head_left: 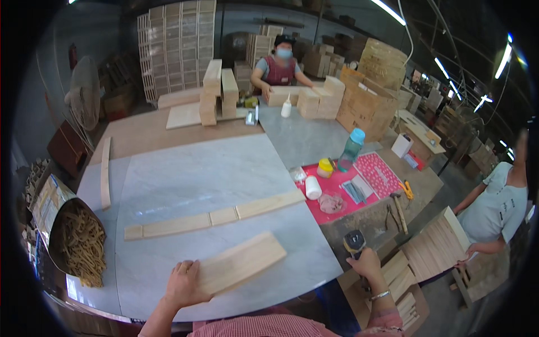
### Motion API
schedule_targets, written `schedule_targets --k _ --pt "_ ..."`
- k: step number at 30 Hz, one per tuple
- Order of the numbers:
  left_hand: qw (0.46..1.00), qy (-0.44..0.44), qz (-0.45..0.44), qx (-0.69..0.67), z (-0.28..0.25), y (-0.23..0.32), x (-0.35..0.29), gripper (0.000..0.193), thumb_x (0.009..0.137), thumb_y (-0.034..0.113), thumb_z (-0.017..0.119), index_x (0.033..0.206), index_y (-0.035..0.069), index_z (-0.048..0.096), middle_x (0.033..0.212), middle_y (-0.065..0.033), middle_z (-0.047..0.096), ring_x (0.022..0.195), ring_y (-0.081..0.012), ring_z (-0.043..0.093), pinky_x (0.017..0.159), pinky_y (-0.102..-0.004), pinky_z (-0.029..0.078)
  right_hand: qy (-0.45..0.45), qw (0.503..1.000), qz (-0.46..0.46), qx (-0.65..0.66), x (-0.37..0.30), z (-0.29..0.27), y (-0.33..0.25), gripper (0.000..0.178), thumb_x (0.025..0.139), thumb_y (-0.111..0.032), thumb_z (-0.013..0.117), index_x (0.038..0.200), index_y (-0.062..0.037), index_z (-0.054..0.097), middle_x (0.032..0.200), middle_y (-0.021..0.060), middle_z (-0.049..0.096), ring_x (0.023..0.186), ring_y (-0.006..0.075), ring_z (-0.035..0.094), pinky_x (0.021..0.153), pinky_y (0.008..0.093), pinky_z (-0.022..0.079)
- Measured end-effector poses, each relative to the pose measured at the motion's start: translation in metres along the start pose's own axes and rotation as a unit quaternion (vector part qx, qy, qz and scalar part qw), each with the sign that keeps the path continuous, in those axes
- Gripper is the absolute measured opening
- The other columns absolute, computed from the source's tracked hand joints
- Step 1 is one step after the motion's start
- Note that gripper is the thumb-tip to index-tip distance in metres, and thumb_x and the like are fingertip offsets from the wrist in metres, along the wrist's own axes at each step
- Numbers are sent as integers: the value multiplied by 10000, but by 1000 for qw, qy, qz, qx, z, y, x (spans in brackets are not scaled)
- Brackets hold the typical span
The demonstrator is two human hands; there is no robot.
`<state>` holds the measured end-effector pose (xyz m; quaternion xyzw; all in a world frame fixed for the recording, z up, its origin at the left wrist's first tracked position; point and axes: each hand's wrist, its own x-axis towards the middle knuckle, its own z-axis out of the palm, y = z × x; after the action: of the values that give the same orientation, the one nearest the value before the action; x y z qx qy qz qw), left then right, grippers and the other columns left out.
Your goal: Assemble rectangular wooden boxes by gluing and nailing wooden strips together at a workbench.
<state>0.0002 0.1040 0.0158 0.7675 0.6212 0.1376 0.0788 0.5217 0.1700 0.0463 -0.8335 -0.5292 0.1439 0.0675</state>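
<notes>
The left hand (184, 282) at seven o'clock grasps a board (244, 262), apparently positioning it; the right (368, 264), around half-past four, grips a tool (355, 240). Next probably calls for steadying the board.

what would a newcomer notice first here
Probably the pale wooden board in the left hand, over the near part of the marbled tabletop, and the power tool in the right hand, just off the tabletop's right edge. Next, the teal bottle on the pink mat, right of centre, and the tangled tan bands spilling from a container at far left.
</notes>
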Motion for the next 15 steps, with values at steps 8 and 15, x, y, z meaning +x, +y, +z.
schedule_targets --k 8,15 --pt "992 99 -1 -75 35 41 50 995 581 380 889 1420 38 477 1274 -175 581 1131 -370 565 1005 -460 452 23 999 -47 -4 3 -12 -8 308 802 -217 802 943 50 740 795 207 730 649 355 678 614 410 542" --pt "987 132 -50 -74 49 50 36 924 620 369 870 1407 59 497 1325 -139 583 1179 -320 572 1039 -445 438 -102 972 -155 141 -52 -30 -86 206 871 -143 775 960 28 703 661 46 640 432 116 492 421 254 395"
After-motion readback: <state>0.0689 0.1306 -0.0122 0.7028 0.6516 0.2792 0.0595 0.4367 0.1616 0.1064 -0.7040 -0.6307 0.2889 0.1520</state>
